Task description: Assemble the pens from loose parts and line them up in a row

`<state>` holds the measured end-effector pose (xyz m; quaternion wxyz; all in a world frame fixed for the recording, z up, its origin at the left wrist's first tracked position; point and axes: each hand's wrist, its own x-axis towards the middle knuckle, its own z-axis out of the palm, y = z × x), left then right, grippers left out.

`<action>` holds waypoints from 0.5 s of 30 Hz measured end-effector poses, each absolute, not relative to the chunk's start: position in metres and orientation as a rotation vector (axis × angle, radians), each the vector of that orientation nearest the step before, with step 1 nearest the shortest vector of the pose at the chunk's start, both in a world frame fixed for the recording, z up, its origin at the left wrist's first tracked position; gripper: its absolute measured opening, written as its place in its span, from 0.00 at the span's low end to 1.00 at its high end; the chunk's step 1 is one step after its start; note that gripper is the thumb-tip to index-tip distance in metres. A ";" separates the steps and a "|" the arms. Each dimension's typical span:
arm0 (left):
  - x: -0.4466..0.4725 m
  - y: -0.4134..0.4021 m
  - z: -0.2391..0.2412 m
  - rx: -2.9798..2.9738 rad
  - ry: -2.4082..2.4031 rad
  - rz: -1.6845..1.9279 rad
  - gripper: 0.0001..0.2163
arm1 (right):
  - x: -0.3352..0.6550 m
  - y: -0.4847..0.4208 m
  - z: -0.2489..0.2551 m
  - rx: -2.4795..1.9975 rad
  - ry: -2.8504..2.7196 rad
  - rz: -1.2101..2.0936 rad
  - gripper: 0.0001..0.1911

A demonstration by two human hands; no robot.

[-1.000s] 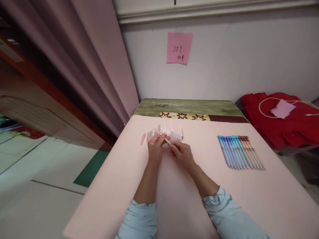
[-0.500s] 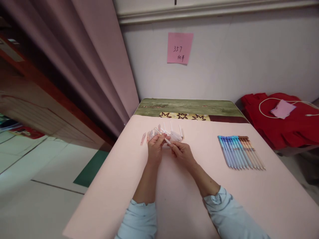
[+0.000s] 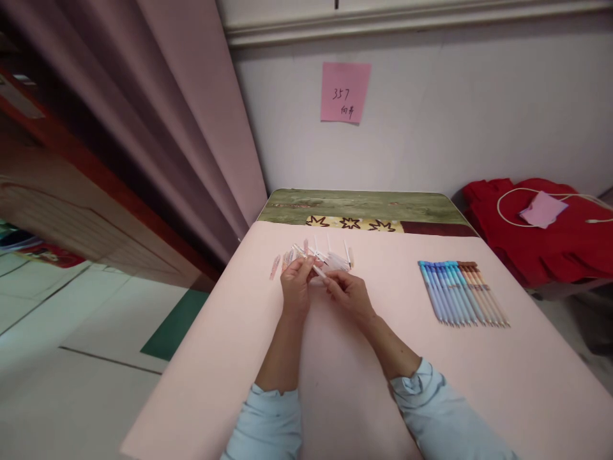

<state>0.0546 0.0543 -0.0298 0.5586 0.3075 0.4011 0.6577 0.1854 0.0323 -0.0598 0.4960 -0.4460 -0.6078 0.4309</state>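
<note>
Between my two hands is a slim whitish pen part [image 3: 319, 272], tilted across the space between the fingertips. My right hand [image 3: 352, 295] pinches its lower right end. My left hand [image 3: 295, 285] is closed at the other end, thumb against fingers, and the fingertips cover what lies between them. Just beyond the hands lie several white pen tubes and refills [image 3: 339, 260], some with dark tips. Small clear printed pieces [image 3: 274, 267] are spread out to the left, partly hidden behind my left hand.
A neat row of blue and brown pens [image 3: 462, 294] lies on the right of the pink-covered table [image 3: 230, 383]. Beyond the right edge is a red cloth [image 3: 507, 243] with a white cable and pink paper. A pink note [image 3: 345, 92] is stuck to the wall.
Both hands have shifted very slightly left, still closed around the pen part. The loose pieces and the row of pens have stayed in place.
</note>
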 end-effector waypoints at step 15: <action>0.053 0.052 -0.028 0.936 1.020 1.447 0.12 | 0.183 0.033 -0.054 -1.010 -1.419 1.274 0.20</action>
